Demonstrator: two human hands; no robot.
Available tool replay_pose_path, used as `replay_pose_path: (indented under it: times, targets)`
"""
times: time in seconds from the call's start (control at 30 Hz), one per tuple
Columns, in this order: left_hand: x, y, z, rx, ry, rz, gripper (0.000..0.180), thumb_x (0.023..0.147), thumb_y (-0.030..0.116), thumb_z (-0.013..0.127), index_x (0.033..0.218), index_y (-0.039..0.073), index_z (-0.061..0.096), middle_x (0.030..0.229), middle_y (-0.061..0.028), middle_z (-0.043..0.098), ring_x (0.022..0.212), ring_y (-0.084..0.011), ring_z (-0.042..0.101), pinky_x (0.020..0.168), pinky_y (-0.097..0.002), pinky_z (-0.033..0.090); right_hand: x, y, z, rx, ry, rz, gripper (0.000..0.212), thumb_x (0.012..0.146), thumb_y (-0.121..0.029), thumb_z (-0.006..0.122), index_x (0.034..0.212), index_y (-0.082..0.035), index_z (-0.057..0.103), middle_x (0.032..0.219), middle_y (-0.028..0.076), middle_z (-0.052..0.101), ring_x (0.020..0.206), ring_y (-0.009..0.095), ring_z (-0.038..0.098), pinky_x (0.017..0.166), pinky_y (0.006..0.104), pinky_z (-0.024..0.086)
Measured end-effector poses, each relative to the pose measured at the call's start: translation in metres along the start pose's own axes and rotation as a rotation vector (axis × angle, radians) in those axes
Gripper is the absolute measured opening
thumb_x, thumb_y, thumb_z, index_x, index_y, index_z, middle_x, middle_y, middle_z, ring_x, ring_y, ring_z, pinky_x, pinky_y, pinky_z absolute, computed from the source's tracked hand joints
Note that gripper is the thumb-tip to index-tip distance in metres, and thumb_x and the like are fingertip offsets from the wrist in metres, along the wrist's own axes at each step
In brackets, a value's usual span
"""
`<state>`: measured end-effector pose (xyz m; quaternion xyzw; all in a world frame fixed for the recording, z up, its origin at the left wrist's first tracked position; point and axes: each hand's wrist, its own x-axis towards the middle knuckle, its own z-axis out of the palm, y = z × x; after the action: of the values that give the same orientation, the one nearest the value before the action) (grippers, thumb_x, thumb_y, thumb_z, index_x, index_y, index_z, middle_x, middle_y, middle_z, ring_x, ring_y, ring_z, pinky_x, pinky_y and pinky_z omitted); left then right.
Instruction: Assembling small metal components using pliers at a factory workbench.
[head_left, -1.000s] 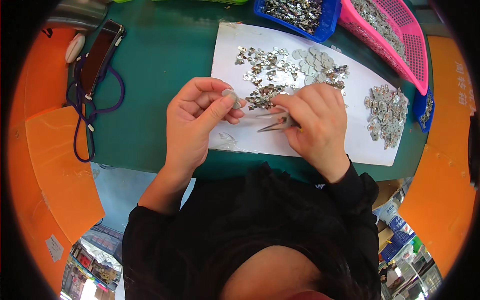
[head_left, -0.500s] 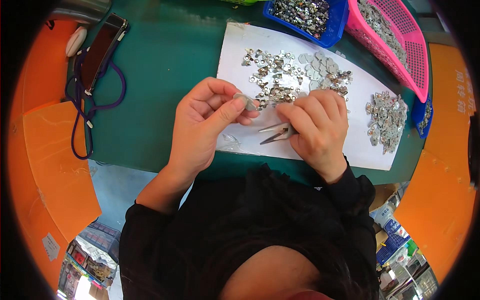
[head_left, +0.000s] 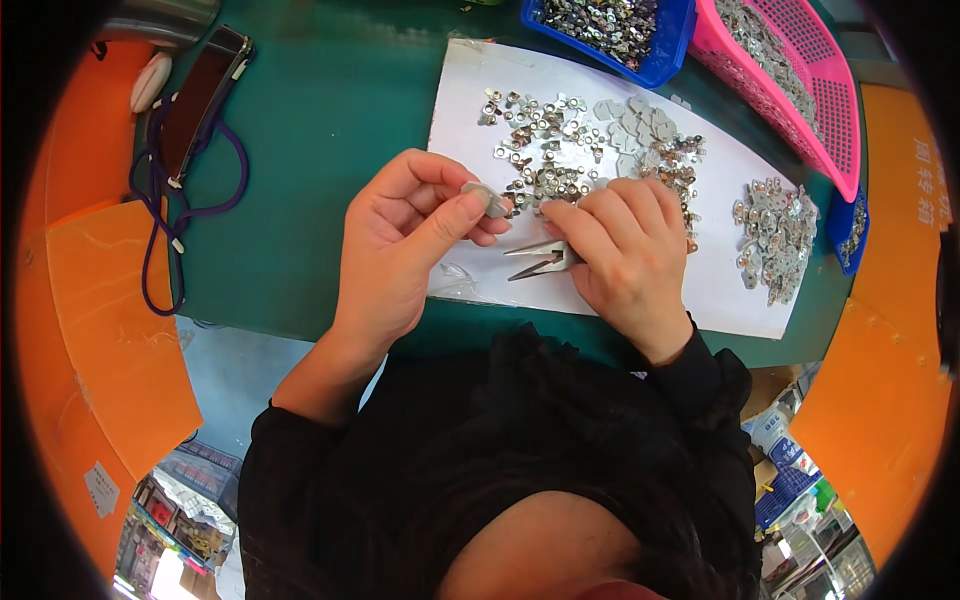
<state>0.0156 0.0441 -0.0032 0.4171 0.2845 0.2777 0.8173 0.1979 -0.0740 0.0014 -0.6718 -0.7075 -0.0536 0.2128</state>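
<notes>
Between the thumb and fingers of my left hand [head_left: 405, 235] is a small flat grey metal plate [head_left: 487, 198]. My right hand [head_left: 632, 250] is closed round a pair of needle-nose pliers [head_left: 548, 258], whose jaws stand apart and point left, with nothing seen between them. The handles are hidden in my palm. My right fingertips are at the near edge of a spread of small shiny metal fittings [head_left: 550, 140]; whether they touch any, I cannot tell. Flat grey plates [head_left: 640, 128] lie heaped to the right of the fittings, on a white board [head_left: 470, 90].
A pile of plates with fittings [head_left: 778, 235] lies at the board's right end. Behind stand a blue tray [head_left: 675, 45] of small parts and a pink basket [head_left: 835, 110]. Another blue tray [head_left: 850, 235] is far right. A phone [head_left: 205, 100] with a purple cord lies left on the green table.
The pliers and my right hand have shifted slightly left and up. My left hand has moved a little left, still with the plate in its fingers.
</notes>
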Motion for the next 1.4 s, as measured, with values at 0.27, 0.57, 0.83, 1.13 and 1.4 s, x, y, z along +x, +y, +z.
replay_pose_path:
  times: [0.27, 0.57, 0.83, 1.13, 1.4]
  targets:
    - [-0.001, 0.002, -0.001, 0.001, -0.027, -0.044, 0.010, 0.095, 0.005, 0.064, 0.102, 0.002, 0.058, 0.100, -0.0150, 0.071, 0.090, -0.0187, 0.070, 0.080, -0.0301, 0.056, -0.002, 0.001, -0.009, 0.153, 0.116, 0.067, 0.026, 0.067, 0.005, 0.072, 0.089, -0.009, 0.069, 0.081, 0.004, 0.061, 0.082, 0.027, 0.058, 0.077, 0.0383, 0.047]
    - [-0.002, -0.001, 0.025, -0.214, -0.147, -0.214, 0.008, 0.099, 0.010, 0.059, 0.101, 0.005, 0.053, 0.122, -0.0225, 0.065, 0.116, -0.0252, 0.063, 0.100, -0.0372, 0.051, 0.003, -0.007, -0.019, 0.465, 0.138, 0.389, 0.009, 0.082, 0.005, 0.071, 0.087, -0.001, 0.067, 0.080, 0.008, 0.064, 0.073, 0.019, 0.056, 0.066, 0.0280, 0.043]
    - [-0.003, -0.002, 0.021, -0.055, -0.158, -0.223, 0.008, 0.100, 0.012, 0.058, 0.100, 0.007, 0.051, 0.124, -0.0239, 0.064, 0.120, -0.0280, 0.061, 0.104, -0.0406, 0.048, 0.003, -0.004, -0.020, 0.527, 0.060, 0.444, 0.005, 0.085, 0.003, 0.069, 0.088, 0.000, 0.067, 0.079, 0.007, 0.063, 0.072, 0.018, 0.055, 0.065, 0.0273, 0.041]
    - [-0.005, -0.012, 0.021, -0.075, -0.147, -0.234, 0.006, 0.097, 0.005, 0.061, 0.099, 0.004, 0.056, 0.119, -0.0187, 0.068, 0.103, -0.0138, 0.065, 0.092, -0.0278, 0.051, -0.002, 0.000, -0.013, 0.253, 0.050, 0.241, 0.022, 0.072, 0.004, 0.071, 0.091, -0.007, 0.069, 0.082, 0.006, 0.063, 0.079, 0.027, 0.058, 0.070, 0.0338, 0.046]
    - [-0.005, -0.015, 0.007, 0.154, -0.039, 0.061, 0.007, 0.097, 0.002, 0.061, 0.099, 0.003, 0.054, 0.119, -0.0179, 0.069, 0.101, -0.0109, 0.063, 0.088, -0.0252, 0.050, -0.017, 0.016, -0.032, 0.252, 0.126, 0.347, 0.028, 0.070, 0.003, 0.076, 0.095, -0.008, 0.071, 0.084, 0.008, 0.061, 0.080, 0.030, 0.057, 0.070, 0.0345, 0.046]
